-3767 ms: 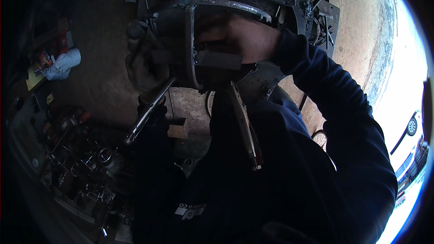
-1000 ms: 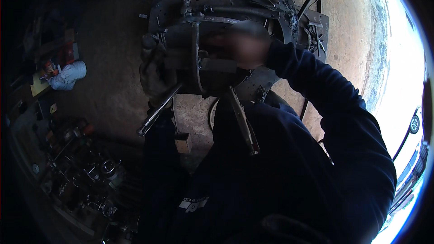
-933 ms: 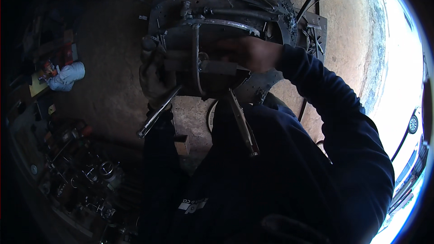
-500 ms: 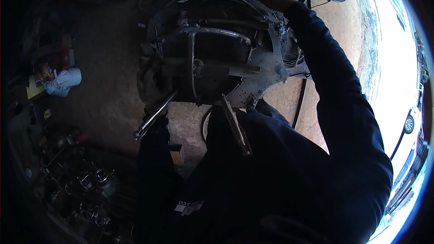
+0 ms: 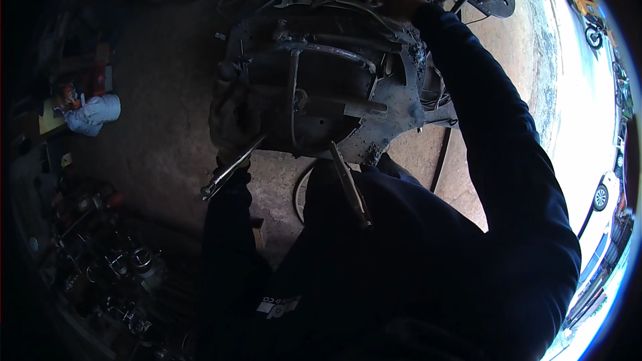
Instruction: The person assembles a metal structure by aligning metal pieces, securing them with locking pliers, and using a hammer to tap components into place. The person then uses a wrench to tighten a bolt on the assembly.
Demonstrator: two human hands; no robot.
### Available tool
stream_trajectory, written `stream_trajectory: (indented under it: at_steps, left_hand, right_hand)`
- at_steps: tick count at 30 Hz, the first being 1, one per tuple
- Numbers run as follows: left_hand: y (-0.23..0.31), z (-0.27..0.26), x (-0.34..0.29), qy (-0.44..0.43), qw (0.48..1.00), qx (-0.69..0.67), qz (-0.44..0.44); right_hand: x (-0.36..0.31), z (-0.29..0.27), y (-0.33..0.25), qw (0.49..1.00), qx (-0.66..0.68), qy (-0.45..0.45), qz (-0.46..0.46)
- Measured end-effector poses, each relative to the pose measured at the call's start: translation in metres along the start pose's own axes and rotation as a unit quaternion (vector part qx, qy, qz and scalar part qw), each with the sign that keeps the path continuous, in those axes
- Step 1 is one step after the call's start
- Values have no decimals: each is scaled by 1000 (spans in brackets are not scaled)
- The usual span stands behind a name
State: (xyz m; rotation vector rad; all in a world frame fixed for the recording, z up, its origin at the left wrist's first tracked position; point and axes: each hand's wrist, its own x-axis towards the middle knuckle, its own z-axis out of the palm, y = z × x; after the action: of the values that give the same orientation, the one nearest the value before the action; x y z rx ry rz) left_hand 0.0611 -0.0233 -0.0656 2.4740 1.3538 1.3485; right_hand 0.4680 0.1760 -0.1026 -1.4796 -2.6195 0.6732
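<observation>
My right hand (image 5: 400, 3) reaches to the far edge of a dark, worn metal work stand (image 5: 401, 117), among several long tools. Its fingers look curled downward; what they hold, if anything, is lost in shadow. My left arm (image 5: 231, 220) comes up beside the stand's near left edge, where a dark shape (image 5: 231, 124) may be the hand, its fingers too dark to make out. Across the stand lies a curved metal bar (image 5: 334, 52) joined to a straight bar (image 5: 293, 97). From the near edge jut a shiny long-handled tool (image 5: 232, 168) and a second metal handle (image 5: 349, 184).
Dark metal parts (image 5: 137, 264) crowd the lower left. At far left are a pale grey cloth-like bundle (image 5: 93, 115) and something red. A small box (image 5: 259, 232) and a round rim (image 5: 301, 194) lie on the floor. A white car (image 5: 602, 197) stands outside at right.
The view has shifted slightly, and the stand sits a little to the right. My right hand has drawn slightly nearer and stays among the tools at the far edge.
</observation>
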Motion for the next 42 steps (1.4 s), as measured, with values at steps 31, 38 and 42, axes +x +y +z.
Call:
stream_trajectory:
  at_steps: [31, 38, 42]
  left_hand:
    - [-3, -4, 0, -1, 999, 29, 13]
    - [-5, 2, -1, 24, 999, 25, 30]
    - [0, 3, 8, 18, 1000, -19, 10]
  right_hand:
    - [16, -20, -16, 990, -101, -93, -21]
    - [4, -24, -27, 979, -194, -63, 4]
    - [-2, -27, -6, 979, -175, 43, 90]
